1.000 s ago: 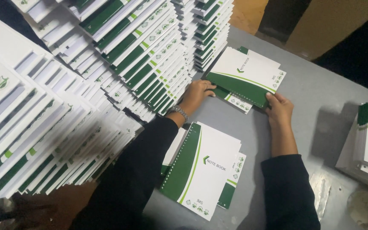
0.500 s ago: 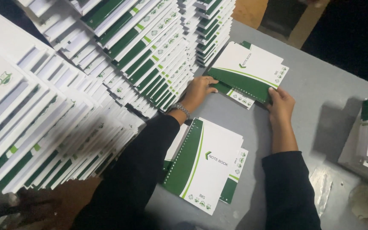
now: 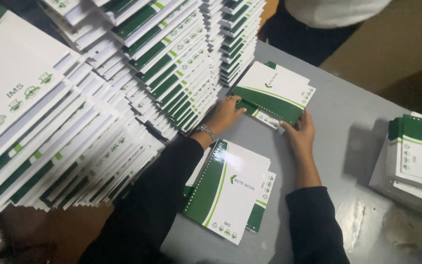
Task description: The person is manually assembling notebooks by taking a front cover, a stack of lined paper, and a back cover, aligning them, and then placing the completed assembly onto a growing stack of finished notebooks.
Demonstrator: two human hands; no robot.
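Note:
A small stack of white-and-green spiral notebooks (image 3: 275, 90) lies on the grey table (image 3: 348, 112). My left hand (image 3: 225, 113) grips its near left edge, and a metal watch shows on that wrist. At the stack's near right corner my right hand (image 3: 300, 131) holds the edge. Both arms are in dark sleeves. Closer to me, between my forearms, a second short pile of the same notebooks (image 3: 230, 188) rests flat, spiral side to the left.
Tall leaning rows of identical notebooks (image 3: 123, 73) fill the left and back of the table. Another stack (image 3: 416, 156) sits at the right edge. Crumpled clear plastic (image 3: 352, 220) lies near the front right. A person in a white top (image 3: 328, 10) stands behind the table.
Both hands have stayed on the far stack, which has turned slightly. The camera view has shifted, bringing the person behind the table into sight.

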